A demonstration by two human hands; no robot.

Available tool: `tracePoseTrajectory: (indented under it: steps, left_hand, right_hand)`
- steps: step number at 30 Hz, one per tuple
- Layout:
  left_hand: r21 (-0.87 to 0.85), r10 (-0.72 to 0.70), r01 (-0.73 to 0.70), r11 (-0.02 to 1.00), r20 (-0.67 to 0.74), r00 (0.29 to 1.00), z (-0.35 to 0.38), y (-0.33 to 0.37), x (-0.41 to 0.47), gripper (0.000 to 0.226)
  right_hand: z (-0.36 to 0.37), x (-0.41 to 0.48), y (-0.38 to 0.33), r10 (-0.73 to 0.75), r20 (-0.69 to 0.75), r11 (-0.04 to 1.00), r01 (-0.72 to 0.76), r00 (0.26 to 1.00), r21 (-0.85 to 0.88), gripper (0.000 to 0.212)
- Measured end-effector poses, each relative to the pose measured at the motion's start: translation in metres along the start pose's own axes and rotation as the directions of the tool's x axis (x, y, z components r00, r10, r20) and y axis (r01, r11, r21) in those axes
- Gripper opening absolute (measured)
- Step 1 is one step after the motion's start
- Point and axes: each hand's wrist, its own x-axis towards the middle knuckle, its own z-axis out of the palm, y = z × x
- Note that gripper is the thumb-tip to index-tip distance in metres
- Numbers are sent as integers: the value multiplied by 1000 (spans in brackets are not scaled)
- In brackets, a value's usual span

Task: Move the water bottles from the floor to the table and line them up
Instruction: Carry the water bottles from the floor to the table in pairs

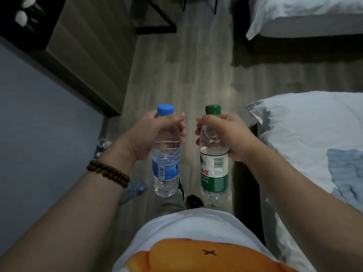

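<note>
A bedroom, much like a twin hotel room. A near bed [306,134] and a far bed [304,14], both in white bedding, stand on the right. A wood-plank floor [186,65] separates them from a wooden cabinet [88,55] by the grey left wall [39,114].

We record a grey wood-plank floor [196,71] running up mid-frame. On it: one clear bottle [135,190] lying at lower left, further clear bottles [103,145] by the left wall, black frame legs [157,28] at top. Right: white-sheeted bed [294,130] bearing a pale blue cloth [345,173]. Upper right: second bed [304,16].
</note>
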Motion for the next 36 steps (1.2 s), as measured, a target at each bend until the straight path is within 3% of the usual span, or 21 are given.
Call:
tracePoseTrajectory:
  steps: [5, 8, 12, 15, 19, 27, 30, 36]
  left_hand:
    - [45, 76, -81, 996, 101, 992, -8, 29, 38, 34]
    - [42, 112, -117, 992, 121, 986, -22, 46, 65, 25]
    - [129, 198, -213, 969, 118, 973, -44, 74, 104, 41]
    - [177, 243, -267, 947, 144, 959, -66, 102, 130, 36]
    - [220, 246, -288, 932, 198, 949, -90, 137, 165, 33]
    - [353, 206, -319, 880, 322, 924, -105, 191, 239, 48]
    - [420, 266, -370, 829, 285, 921, -99, 210, 274, 46]
    - [521, 418, -375, 767, 37, 907, -82, 254, 370, 44]
  right_hand:
    - [-7, 22, -27, -54, -21, 998, 54, 998, -35, 23]
    - [-7, 49, -45, -95, -75, 994, 91, 993, -62, 17]
    - [-3, 90, -69, -177, -149, 960, 138, 973, -244, 16]
    - [3, 116, -90, -192, -170, 946, 137, 967, -293, 20]
    - [4, 147, -120, -236, -193, 941, 174, 952, -290, 17]
    - [-14, 205, -180, -311, -209, 927, 248, 927, -280, 25]
    - [-31, 237, -200, -336, -245, 926, 272, 909, -260, 25]
    - [-79, 317, -254, -429, -303, 888, 336, 851, -312, 43]
